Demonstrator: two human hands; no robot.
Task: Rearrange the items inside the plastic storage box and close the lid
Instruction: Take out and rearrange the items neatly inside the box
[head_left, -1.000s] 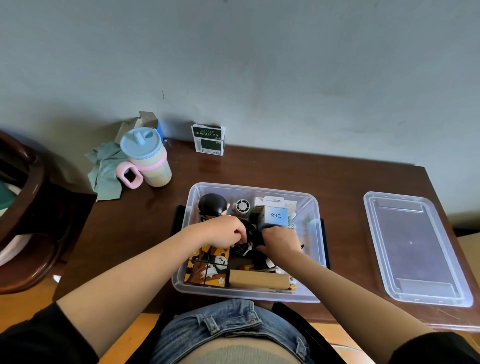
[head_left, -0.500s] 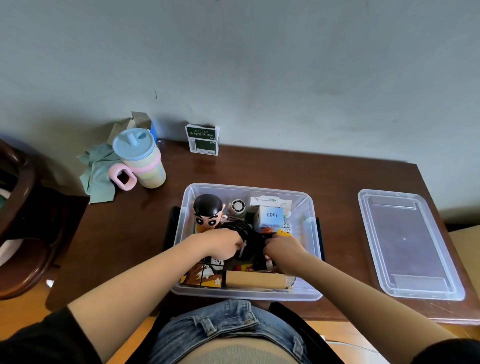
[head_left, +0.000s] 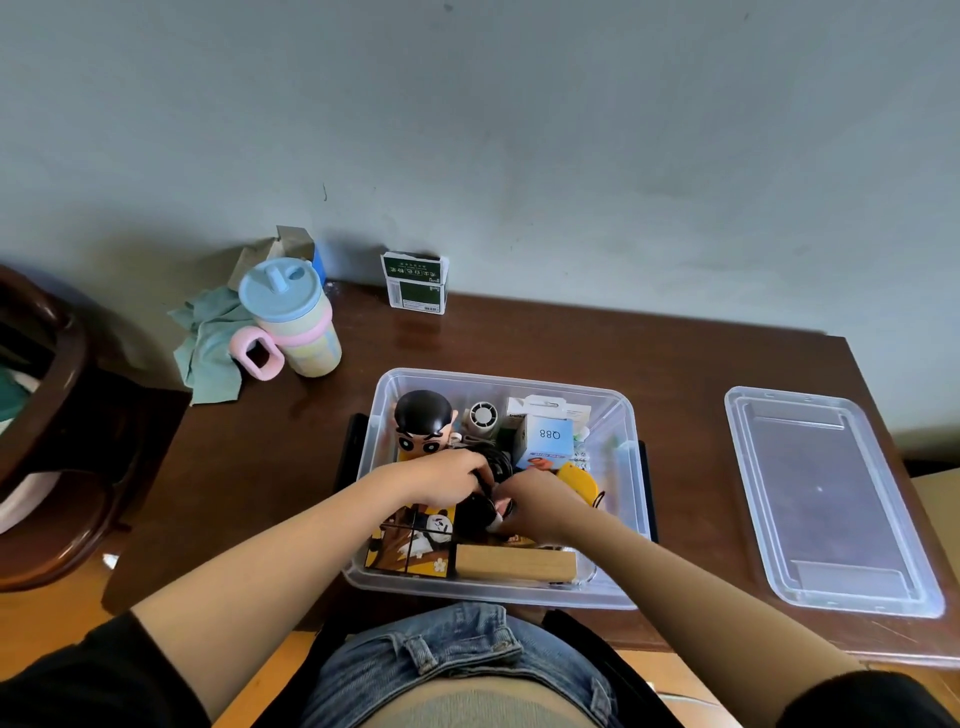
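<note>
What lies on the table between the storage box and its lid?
Nothing: in the head view the stretch of brown table between the storage box and the lid to its right is bare wood.

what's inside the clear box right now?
In the storage box: cartoon figure, small fan, Q88 carton, picture blocks, wooden block, black cord. Both hands cover the middle.

A dark brown wooden table (head_left: 519, 343) is set against a plain grey-blue wall (head_left: 519, 130), a curved dark wooden chair (head_left: 57, 395) is seen at the left, and orange-brown flooring (head_left: 47, 623) is visible below.
</note>
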